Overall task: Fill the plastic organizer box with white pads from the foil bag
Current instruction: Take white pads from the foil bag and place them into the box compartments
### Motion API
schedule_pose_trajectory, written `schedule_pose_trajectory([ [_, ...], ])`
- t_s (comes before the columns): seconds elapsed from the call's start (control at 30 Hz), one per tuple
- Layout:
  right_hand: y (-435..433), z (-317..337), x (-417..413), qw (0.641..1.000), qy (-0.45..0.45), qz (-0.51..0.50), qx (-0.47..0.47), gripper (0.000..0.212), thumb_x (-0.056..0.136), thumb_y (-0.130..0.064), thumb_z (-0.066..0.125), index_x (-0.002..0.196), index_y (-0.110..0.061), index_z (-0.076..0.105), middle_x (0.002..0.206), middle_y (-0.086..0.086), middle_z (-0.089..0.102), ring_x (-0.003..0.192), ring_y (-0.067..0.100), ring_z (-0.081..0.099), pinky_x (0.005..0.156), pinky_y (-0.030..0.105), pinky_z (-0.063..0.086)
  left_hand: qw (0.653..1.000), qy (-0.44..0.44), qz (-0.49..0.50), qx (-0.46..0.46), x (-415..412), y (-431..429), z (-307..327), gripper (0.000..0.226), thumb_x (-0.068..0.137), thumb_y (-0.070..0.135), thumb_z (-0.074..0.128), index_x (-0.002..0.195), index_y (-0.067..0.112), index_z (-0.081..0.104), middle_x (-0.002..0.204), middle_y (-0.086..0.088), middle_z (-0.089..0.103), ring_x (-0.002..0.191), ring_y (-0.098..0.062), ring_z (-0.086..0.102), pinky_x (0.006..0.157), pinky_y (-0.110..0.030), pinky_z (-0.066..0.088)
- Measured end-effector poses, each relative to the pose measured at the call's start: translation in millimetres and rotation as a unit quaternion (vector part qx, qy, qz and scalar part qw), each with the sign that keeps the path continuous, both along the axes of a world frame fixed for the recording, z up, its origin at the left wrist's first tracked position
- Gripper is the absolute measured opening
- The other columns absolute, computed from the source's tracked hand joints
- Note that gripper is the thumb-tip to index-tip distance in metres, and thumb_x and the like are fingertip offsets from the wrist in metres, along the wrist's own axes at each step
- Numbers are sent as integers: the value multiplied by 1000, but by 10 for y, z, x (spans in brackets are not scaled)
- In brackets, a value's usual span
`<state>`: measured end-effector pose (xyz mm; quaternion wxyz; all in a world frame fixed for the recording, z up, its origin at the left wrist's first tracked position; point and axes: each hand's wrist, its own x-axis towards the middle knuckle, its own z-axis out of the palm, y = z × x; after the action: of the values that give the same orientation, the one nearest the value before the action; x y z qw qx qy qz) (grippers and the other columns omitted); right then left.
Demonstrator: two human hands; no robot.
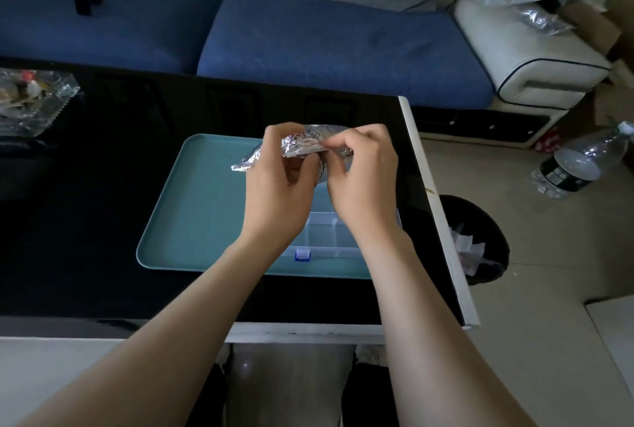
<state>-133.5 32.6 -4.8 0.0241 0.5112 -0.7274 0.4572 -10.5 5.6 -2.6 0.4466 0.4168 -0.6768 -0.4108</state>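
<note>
Foil bag pinched between left hand and right hand fingers above tray

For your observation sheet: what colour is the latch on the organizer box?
The latch is blue; head view.

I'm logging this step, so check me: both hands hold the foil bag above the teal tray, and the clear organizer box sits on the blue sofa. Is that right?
One detail is wrong: the clear organizer box lies on the teal tray, as the head view shows, between the forearms. The rest stands: the left hand and the right hand both hold the foil bag above the tray.
</note>
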Motion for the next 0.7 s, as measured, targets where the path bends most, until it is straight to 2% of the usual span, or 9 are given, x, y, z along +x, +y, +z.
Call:
schedule_pose_trajectory([
  [0.13,100,7,-55,1000,-5,-17,-2,19,95,-14,73,111,-22,79,111,2,53,102,22,59,87,6,40,999,-23,-7,-34,-74,-83,-15,21,103,21,66,123,24,64,86,9,77,82,-6,73,77,-26,57],
  [0.27,216,-2,18,1000,-1,0,-30,24,97,-8,65,115,-19,77,115,2,54,105,22,60,91,18,48,999,-1,-29,-34,-126,-68,-24,15,102,15,69,117,16,69,97,6,78,83,3,73,72,-8,50],
  [0.33,229,4,36,999,4,-14,-38,24,94,-6,65,108,-20,79,112,2,54,103,25,58,90,17,46,999,-1,-37,-29,-134,-53,-42,10,101,12,69,111,13,69,98,3,77,82,2,73,69,-9,49],
  [0.4,212,55,45,999,-1,-17,-46,20,89,-12,67,99,-23,80,106,1,54,100,24,58,87,21,47,998,-28,-34,-42,-117,-64,-74,5,99,11,67,102,15,69,88,5,76,77,-8,72,65,-18,51],
  [0.47,196,109,66,998,-15,28,-53,16,83,-14,72,94,-22,81,102,0,56,95,18,61,84,20,48,996,-61,-20,-65,-78,-95,-95,8,96,9,65,92,17,65,77,7,72,70,-11,66,63,-24,50],
  [0.53,169,136,97,996,-10,78,-53,16,82,-13,77,95,-21,81,100,-1,57,95,15,62,86,20,49,995,-69,-1,-72,-27,-138,-78,13,94,5,63,84,14,60,66,9,62,60,-6,55,55,-18,40],
  [0.6,129,131,113,994,9,96,-49,14,87,-14,78,99,-21,81,101,0,57,98,18,61,89,25,50,995,-71,8,-71,20,-185,-62,13,93,3,60,83,10,58,58,8,55,55,-9,46,52,-17,33],
  [0.7,86,96,115,993,23,107,-39,15,93,-14,76,106,-22,80,104,1,57,101,20,60,91,25,48,994,-75,3,-74,65,-211,-75,10,95,2,57,89,10,61,61,4,61,56,-15,49,54,-21,35],
])
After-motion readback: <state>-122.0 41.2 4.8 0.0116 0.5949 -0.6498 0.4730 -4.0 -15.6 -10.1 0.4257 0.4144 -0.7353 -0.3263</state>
